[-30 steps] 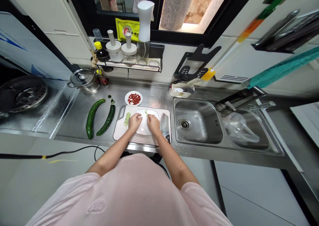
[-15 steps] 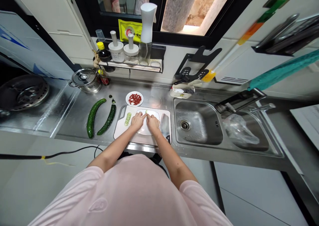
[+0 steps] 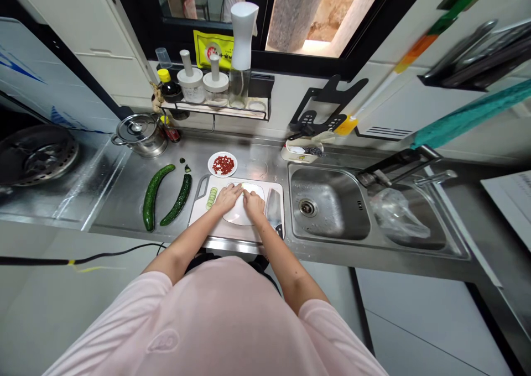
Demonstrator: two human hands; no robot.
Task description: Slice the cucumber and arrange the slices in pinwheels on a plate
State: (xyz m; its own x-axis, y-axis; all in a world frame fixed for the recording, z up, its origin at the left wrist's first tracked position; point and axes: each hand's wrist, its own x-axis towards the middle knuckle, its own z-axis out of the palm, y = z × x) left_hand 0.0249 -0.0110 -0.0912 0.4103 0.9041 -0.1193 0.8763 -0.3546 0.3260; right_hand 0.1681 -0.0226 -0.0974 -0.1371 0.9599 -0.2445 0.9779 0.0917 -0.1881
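Note:
A white plate lies on a pale cutting board. Over the plate's left and far part rests my left hand, its fingers stretched toward the far rim. Close beside it, my right hand has its fingers curled, the tips meeting the left fingertips near the far rim. Whatever sits under the fingertips is hidden. An overlapping row of cucumber slices lies on the board left of my left hand. Right of the plate is a knife with a wide blade and dark handle.
Two whole-looking cucumbers and small cut ends lie to the left. Behind the board stands a small plate of chopped red pieces. A lidded pot is at the back left; a double sink borders the board's right.
My left fingers have moved over the far rim, covering the pale green slice that showed at the fingertips. My right hand has curled more and stays beside it. The view shifted slightly.

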